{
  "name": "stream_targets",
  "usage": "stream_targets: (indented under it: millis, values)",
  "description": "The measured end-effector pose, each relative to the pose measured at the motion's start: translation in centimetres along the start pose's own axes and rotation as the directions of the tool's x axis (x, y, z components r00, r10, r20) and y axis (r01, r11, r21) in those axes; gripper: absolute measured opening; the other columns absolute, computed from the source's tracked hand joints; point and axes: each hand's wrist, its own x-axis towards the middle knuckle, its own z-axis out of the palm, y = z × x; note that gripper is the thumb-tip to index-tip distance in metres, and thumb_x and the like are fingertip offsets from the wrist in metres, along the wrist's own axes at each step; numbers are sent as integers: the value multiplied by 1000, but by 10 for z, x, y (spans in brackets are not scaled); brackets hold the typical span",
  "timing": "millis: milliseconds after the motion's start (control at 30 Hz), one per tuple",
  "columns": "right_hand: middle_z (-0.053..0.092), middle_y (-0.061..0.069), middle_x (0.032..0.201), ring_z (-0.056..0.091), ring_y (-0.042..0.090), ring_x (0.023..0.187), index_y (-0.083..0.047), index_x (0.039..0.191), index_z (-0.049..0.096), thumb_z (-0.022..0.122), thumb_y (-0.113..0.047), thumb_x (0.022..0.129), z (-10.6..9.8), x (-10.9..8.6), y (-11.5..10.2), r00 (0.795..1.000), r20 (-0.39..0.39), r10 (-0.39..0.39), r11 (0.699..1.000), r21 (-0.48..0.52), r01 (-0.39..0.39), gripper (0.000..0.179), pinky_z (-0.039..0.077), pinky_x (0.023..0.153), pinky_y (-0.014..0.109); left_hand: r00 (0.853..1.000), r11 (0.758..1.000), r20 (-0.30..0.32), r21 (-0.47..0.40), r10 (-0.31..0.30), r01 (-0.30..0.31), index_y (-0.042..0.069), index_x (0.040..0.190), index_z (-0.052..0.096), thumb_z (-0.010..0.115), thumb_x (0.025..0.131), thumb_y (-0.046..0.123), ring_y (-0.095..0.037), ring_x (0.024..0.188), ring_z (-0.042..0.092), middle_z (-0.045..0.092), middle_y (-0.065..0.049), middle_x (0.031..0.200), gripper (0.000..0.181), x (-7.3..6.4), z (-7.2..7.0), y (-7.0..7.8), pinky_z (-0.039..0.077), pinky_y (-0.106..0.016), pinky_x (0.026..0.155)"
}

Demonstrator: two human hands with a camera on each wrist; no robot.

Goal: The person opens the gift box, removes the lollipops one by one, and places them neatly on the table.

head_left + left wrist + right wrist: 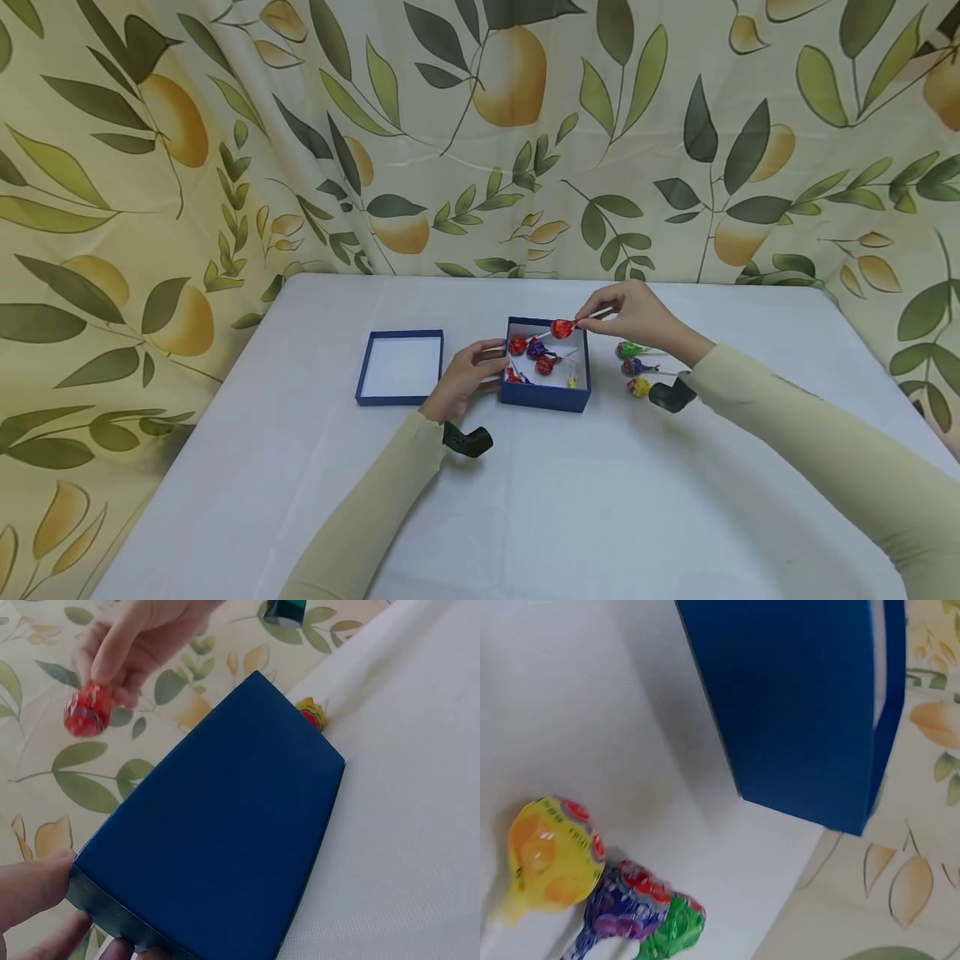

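In the head view my right hand [630, 315] pinches a red-wrapped lollipop [562, 329] near the base of its stick. The candy is over the far right part of a blue box [546, 398] with a white inside. Several lollipops lie in the box, among them a red one [545, 365] and a purple one [536, 349]. My left hand [465, 379] rests its fingers on the box's left wall. In the left wrist view, the thumb [37, 889] touches the box edge and the held red lollipop [88, 711] hangs beyond the box.
A blue-rimmed lid [400, 401] lies left of the box, white inside up. To the right lie a green lollipop [630, 350], a purple lollipop [628, 900] and a yellow lollipop [555, 853]. A patterned curtain [465, 167] hangs behind the white-covered table [525, 500].
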Motion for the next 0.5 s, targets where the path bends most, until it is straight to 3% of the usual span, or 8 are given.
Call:
stream_targets:
  millis: [167, 333, 500]
  values:
    - [72, 9, 90, 58, 0, 80, -8, 87, 74, 73, -15, 81, -11, -13, 1, 998, -60, 17, 1000, -10, -17, 10, 52, 73, 14, 1000, 1000, -9, 3, -7, 7, 16, 133, 51, 62, 91, 16, -25, 119, 55, 52, -9, 136, 44, 0, 1, -1, 47, -41, 101]
    - [72, 9, 90, 58, -3, 79, -7, 89, 74, 73, -16, 82, -21, -27, 0, 995, -96, 2, 1000, -17, -4, 11, 51, 72, 11, 1000, 1000, -3, 0, 15, -15, 14, 133, 51, 61, 91, 16, -23, 117, 56, 53, -10, 134, 43, 1, 1, -3, 49, -40, 99]
    - [72, 10, 91, 57, -7, 78, -8, 90, 74, 73, -18, 81, -29, -44, -1, 991, -118, 64, 998, -20, -66, 14, 50, 71, 10, 1000, 1000, 4, 6, 19, -19, 15, 133, 51, 62, 91, 16, -23, 116, 56, 53, -10, 134, 44, 2, 0, -4, 49, -39, 99]
